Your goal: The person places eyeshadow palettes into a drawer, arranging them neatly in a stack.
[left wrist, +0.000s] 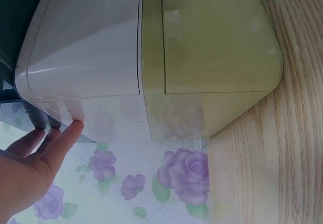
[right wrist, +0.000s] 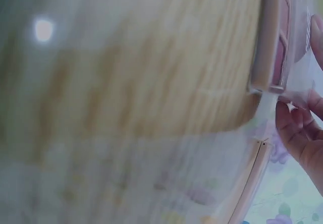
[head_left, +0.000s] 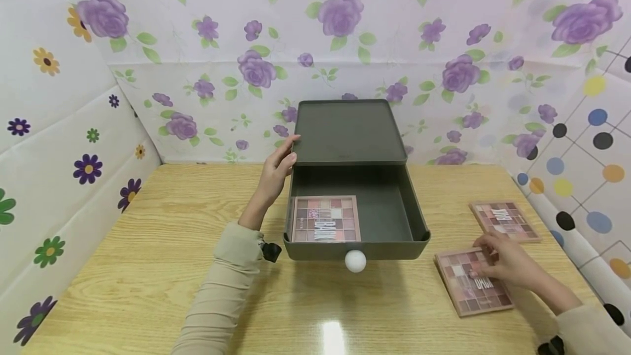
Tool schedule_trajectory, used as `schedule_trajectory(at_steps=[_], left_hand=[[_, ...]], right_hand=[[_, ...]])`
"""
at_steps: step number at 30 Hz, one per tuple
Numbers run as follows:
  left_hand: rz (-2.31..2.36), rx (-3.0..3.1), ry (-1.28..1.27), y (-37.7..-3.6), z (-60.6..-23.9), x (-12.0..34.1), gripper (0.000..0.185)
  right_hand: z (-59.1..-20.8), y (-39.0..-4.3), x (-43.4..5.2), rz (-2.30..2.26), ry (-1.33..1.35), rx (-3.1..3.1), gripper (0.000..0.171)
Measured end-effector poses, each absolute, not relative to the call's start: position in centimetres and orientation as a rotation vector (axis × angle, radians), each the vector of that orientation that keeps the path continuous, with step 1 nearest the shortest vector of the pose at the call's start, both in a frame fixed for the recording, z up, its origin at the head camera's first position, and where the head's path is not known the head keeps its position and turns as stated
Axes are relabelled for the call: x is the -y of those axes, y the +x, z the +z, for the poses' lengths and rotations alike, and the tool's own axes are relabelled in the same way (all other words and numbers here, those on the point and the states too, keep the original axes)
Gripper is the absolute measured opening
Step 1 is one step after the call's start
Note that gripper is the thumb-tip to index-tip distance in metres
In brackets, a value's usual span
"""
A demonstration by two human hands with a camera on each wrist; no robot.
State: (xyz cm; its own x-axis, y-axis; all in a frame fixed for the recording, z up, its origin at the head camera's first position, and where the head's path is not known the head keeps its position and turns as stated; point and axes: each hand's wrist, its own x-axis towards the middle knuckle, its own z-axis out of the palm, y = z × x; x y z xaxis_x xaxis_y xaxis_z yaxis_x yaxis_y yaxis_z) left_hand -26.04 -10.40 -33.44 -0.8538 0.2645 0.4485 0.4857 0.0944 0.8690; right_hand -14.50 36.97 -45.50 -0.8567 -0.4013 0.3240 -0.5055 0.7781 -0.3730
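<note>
While your left hand (head_left: 277, 167) rested straight fingers (left wrist: 64, 138) against the drawer box (head_left: 348, 133), your right hand (head_left: 505, 263) curled its fingers (right wrist: 295, 128) on the eyeshadow palette (head_left: 470, 284) lying on the desk (head_left: 148, 267).

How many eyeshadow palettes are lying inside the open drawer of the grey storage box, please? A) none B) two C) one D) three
C: the head view shows one eyeshadow palette in the left front part of the open drawer, while the other two palettes lie outside it on the table, the nearer one under the right hand.
</note>
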Motion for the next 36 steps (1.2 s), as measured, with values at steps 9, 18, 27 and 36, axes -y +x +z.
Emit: schedule_trajectory(at_steps=[9,18,27,36], left_hand=[[-1.84,2.198,-0.759,-25.3,-32.7,10.2,0.051],[-1.83,2.189,-0.767,-25.4,-32.8,10.3,0.051],[-1.821,2.201,-0.766,-25.3,-32.7,10.2,0.051],[-1.822,2.202,-0.762,-25.2,-32.7,10.2,0.051]], right_hand=[[-45.3,-14.4,-36.9,0.716,0.516,2.854,0.054],[-44.1,-14.3,-36.7,1.111,0.41,2.964,0.045],[-43.2,-14.2,-38.4,1.765,0.317,2.925,0.042],[-42.4,-14.2,-39.3,2.118,0.207,2.767,0.033]])
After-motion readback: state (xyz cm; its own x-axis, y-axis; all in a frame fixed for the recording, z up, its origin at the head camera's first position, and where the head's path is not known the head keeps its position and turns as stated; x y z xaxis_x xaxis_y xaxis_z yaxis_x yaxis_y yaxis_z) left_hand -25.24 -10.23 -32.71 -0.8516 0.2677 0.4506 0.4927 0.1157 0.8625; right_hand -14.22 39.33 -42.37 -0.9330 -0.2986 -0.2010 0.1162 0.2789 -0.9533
